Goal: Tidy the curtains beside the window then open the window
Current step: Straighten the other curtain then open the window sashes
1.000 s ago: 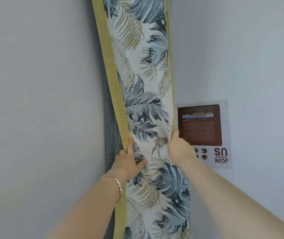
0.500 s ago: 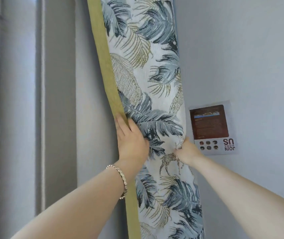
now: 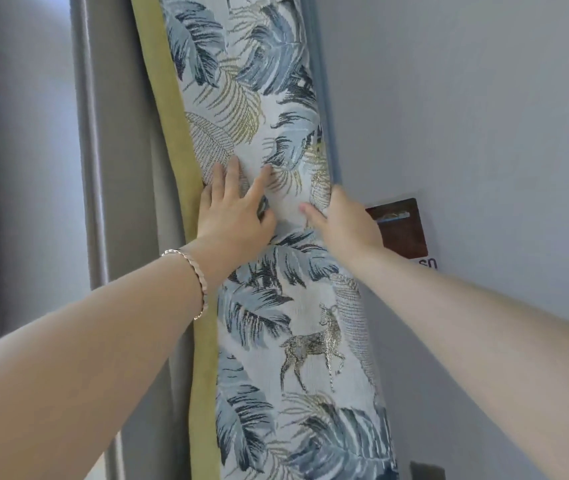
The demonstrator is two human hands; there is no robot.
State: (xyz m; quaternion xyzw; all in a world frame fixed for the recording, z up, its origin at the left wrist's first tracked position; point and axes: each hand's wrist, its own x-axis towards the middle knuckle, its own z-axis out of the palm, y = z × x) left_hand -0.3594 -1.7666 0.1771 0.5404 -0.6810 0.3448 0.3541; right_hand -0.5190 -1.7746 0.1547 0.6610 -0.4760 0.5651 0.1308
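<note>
The curtain [image 3: 276, 109] hangs gathered into a narrow bundle, white with blue and gold leaves, a gold deer and an olive-green border [image 3: 175, 133] down its left side. My left hand [image 3: 233, 216] lies flat on the front of the bundle near the green border, fingers spread, bracelet on the wrist. My right hand [image 3: 343, 223] clasps the bundle's right edge, thumb on the front and fingers hidden behind the fabric. The window [image 3: 27, 140] is at the left, with a grey frame [image 3: 92, 168] beside the curtain.
A pale grey wall [image 3: 484, 116] fills the right. A brown and white poster [image 3: 406, 233] is stuck to it just right of my right hand, partly hidden by it. A dark plate [image 3: 426, 471] sits low on the wall at the bottom right.
Both hands have slid up the curtain. My left hand went from gripping the green edge to lying flat on the front. My right hand now covers part of the poster.
</note>
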